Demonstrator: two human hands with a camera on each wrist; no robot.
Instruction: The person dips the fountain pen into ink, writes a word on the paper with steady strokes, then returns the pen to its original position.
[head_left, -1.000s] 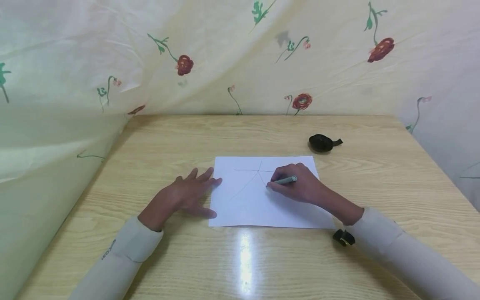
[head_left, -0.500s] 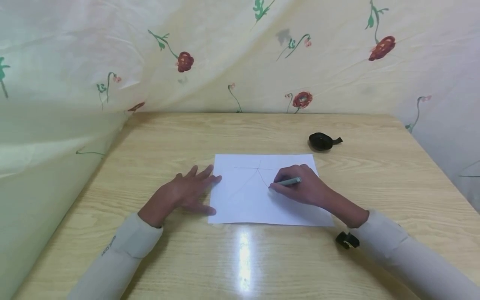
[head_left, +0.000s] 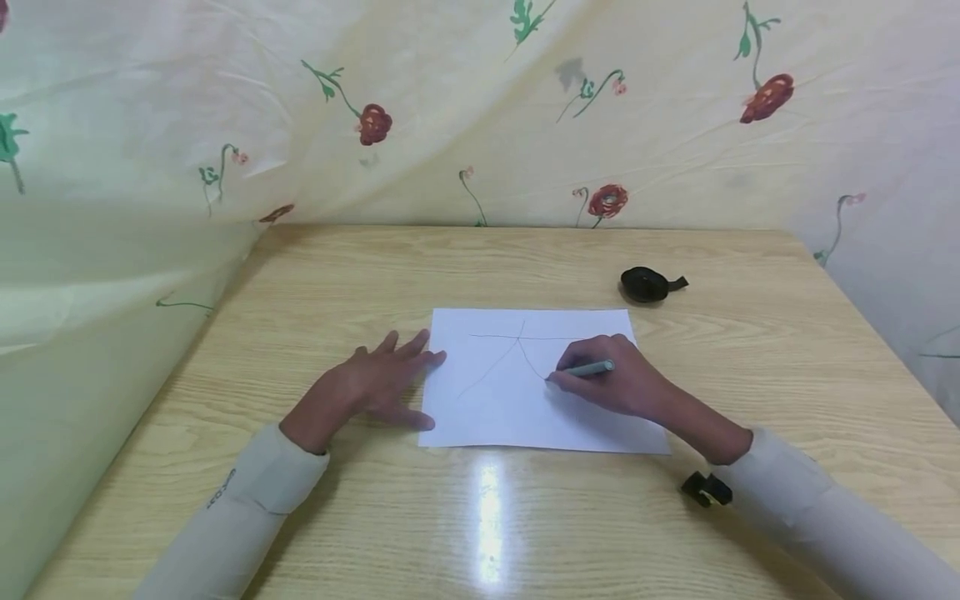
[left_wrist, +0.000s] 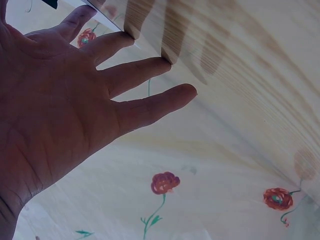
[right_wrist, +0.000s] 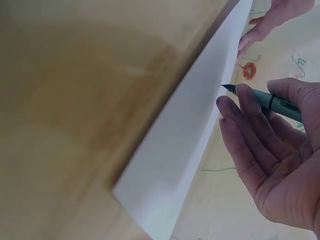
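A white sheet of paper [head_left: 480, 421] lies on the wooden table, bearing thin drawn lines: a near-level stroke, a short one crossing it, and two legs spreading downward. My right hand [head_left: 611, 379] pinches a green pen [head_left: 592, 368], its tip at the lower end of the right leg. In the right wrist view the pen [right_wrist: 262, 99] shows a dark pointed nib, held between thumb and fingers. My left hand [head_left: 382, 383] has its fingers spread, with fingertips and thumb on the paper's left edge. The left wrist view shows the left palm [left_wrist: 55, 100] and straight fingers.
A small black pan-shaped object [head_left: 645, 285] with a short handle lies behind the paper's right corner. A small black item [head_left: 707, 489] shows beside the right sleeve [head_left: 780, 479]. Flower-patterned cloth [head_left: 450, 108] hangs behind the table [head_left: 360, 517] and along its sides.
My right hand and the pen have moved right and slightly down across the paper, and the right leg of the drawing has grown longer. My left hand has stayed at the paper's left edge.
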